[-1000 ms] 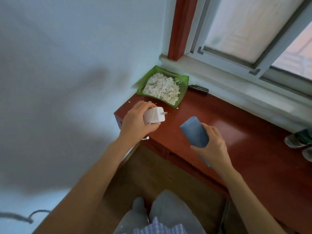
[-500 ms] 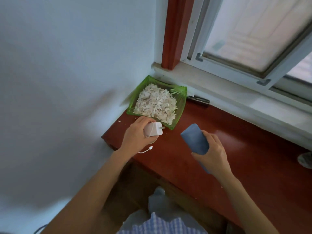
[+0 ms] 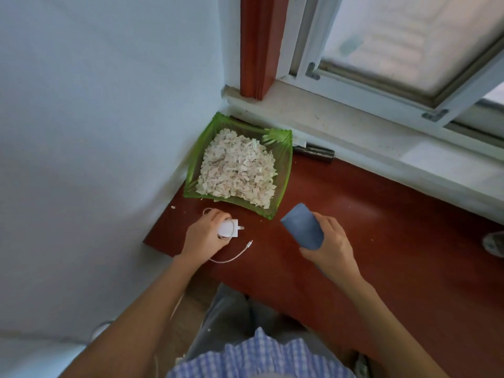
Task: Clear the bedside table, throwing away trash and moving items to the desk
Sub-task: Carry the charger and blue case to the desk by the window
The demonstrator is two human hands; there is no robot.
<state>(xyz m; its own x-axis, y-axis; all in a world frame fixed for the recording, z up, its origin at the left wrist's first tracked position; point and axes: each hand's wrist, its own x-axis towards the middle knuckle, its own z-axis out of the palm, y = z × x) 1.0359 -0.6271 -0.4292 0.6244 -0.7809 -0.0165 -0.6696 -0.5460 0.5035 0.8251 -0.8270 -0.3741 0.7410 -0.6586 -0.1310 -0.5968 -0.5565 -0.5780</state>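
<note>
Desk (image 3: 354, 227) closer, charger (image 3: 228, 228) lower.

Pale blue wall (image 3: 95, 118) filling the left of the frame, red-brown wooden post (image 3: 259, 45) at top centre, white-framed window (image 3: 409, 50) in the upper right, white sill (image 3: 368, 126) below it, blue checked garment (image 3: 259, 358) at bottom centre
</note>
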